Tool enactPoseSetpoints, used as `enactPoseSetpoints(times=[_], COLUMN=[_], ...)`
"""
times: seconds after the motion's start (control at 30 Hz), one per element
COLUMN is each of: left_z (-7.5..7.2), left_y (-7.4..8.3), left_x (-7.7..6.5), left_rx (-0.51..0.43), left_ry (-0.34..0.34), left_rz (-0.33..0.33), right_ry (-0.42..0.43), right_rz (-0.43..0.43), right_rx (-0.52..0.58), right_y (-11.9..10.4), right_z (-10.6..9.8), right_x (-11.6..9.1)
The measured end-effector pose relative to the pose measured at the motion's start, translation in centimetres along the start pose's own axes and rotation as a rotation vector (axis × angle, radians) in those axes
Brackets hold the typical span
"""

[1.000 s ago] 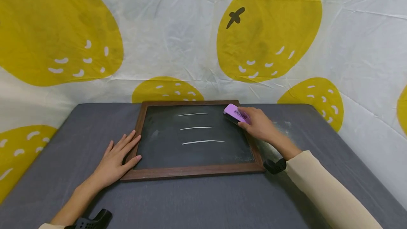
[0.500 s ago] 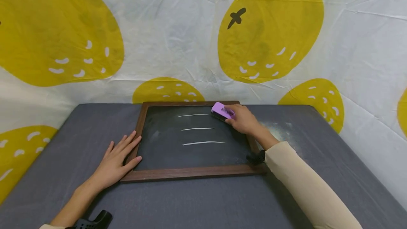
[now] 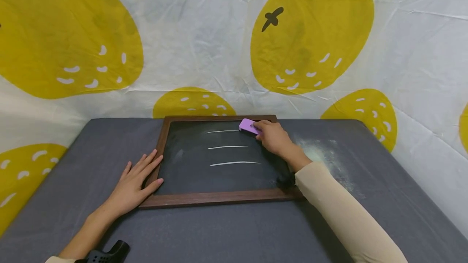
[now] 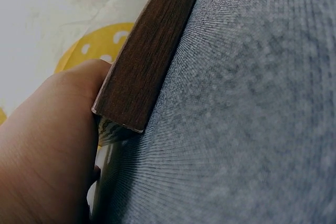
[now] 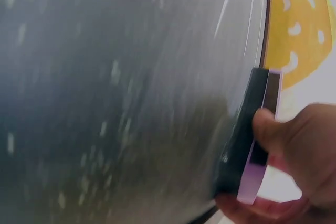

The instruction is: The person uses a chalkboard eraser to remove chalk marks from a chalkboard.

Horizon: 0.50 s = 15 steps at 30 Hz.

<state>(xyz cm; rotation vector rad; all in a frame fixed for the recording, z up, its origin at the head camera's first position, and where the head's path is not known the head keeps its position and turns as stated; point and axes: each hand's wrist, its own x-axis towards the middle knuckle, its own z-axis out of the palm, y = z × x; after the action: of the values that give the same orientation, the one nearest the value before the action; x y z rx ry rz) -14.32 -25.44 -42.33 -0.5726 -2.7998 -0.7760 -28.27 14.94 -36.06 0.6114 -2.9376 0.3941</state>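
Note:
A chalkboard (image 3: 190, 177) in a brown wooden frame lies on the table, with three white chalk lines (image 3: 234, 163) drawn across its middle. My right hand (image 3: 276, 138) grips a purple eraser (image 3: 249, 126) with a black underside, thumb on its near side. The eraser is at the right end of the top line, close over the board's upper right part. My left hand (image 3: 137, 182) lies with fingers spread on the frame's left side, its fingertips at the inner edge. In the left wrist view the thumb side of that hand meets the frame's corner (image 4: 136, 66).
Grey cloth (image 3: 226, 230) covers the table. Pale chalk dust (image 3: 325, 157) marks it right of the board. Behind stands a white curtain (image 3: 197, 31) with yellow fruit prints. A black wrist device (image 3: 109, 253) sits on the left forearm.
My right hand has carried the eraser leftward over the board from its upper right corner to the top line's right end. My left hand has stayed in place.

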Motion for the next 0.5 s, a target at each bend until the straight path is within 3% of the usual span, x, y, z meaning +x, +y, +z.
enactPoseSetpoints(times=[0.17,0.5], left_z=[0.05,-0.28], left_y=[0.04,0.22], left_x=[-0.08,0.04], left_rx=[0.004,-0.002], left_ry=[-0.008,0.020], left_rz=[-0.007,0.047], right_ry=[-0.045,-0.036], right_rz=[0.034,-0.004], right_rx=[-0.079,-0.116], right_y=[-0.61,-1.08], right_z=[-0.10,0.07], right_x=[0.24,0.97])
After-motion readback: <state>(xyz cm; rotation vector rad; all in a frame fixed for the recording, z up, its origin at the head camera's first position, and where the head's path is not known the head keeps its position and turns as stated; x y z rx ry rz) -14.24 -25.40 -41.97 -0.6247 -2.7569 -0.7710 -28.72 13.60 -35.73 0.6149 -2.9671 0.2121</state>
